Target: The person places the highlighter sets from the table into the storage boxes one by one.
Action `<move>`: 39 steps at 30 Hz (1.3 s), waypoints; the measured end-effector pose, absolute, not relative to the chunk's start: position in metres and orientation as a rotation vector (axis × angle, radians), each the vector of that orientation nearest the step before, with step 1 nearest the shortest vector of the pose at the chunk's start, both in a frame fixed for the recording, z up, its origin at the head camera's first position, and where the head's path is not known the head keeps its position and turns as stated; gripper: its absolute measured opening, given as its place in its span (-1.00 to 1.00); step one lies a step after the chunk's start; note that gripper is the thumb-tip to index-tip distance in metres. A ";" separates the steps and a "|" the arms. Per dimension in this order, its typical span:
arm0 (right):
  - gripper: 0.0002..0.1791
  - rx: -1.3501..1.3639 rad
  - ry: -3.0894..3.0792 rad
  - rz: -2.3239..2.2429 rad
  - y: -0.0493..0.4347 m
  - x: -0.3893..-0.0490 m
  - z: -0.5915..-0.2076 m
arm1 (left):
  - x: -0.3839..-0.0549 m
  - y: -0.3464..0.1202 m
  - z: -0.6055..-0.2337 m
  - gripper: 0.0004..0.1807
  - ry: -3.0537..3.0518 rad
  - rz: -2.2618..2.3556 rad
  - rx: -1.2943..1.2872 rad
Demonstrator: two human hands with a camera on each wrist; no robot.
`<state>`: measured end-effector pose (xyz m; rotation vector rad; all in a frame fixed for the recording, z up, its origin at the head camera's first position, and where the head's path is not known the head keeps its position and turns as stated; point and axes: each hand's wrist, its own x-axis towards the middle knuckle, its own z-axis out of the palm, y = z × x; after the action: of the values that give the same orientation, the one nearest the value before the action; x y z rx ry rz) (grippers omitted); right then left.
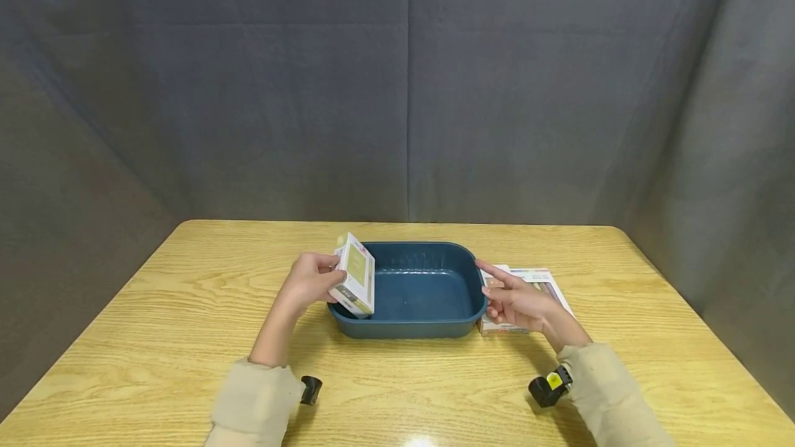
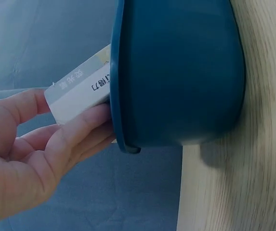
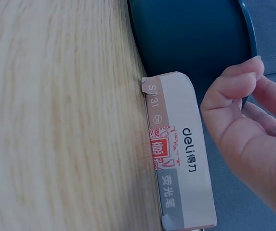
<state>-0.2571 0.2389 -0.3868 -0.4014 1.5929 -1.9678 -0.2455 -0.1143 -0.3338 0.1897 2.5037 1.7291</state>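
Note:
My left hand [image 1: 309,278] grips a white and yellow-green highlighter box [image 1: 355,274] between thumb and fingers. The box leans at a slant inside the left end of a dark blue plastic bin [image 1: 400,330], its top above the rim. In the left wrist view the bin's wall [image 2: 181,72] hides the lower part of that box [image 2: 77,94]. At the bin's right end my right hand [image 1: 518,303] holds the rim, index finger stretched along it and other fingers bent. Beneath this hand a second highlighter box [image 3: 190,159], white with pinkish panels, lies against the bin's outer wall.
The bin stands on a light wood-grain table [image 1: 410,385]. Part of the second box, with a printed window side, shows past the right wrist. Grey curtains [image 1: 397,88] hang behind the table and along both sides. A black camera mount [image 1: 549,388] sits under the right sleeve.

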 end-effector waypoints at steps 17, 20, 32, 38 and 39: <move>-0.32 -0.435 1.584 -1.961 0.240 -0.256 -0.388 | -0.246 -0.101 -0.341 -0.59 2.583 1.578 0.184; -0.33 -0.427 1.588 -1.964 0.240 -0.256 -0.387 | -0.246 -0.100 -0.342 -0.60 2.598 1.564 0.178; -0.32 -0.431 1.555 -1.982 0.242 -0.256 -0.386 | -0.250 -0.097 -0.345 -0.60 2.605 1.498 0.204; -0.33 -0.432 1.560 -1.975 0.241 -0.256 -0.387 | -0.250 -0.097 -0.345 -0.61 2.644 1.419 0.241; -0.32 -0.434 1.561 -1.975 0.241 -0.256 -0.387 | -0.250 -0.097 -0.345 -0.61 2.648 1.412 0.250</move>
<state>-0.2559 0.2411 -0.3870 -0.4343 1.5607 -1.9750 -0.2495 -0.0972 -0.3448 0.2499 2.6476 1.4118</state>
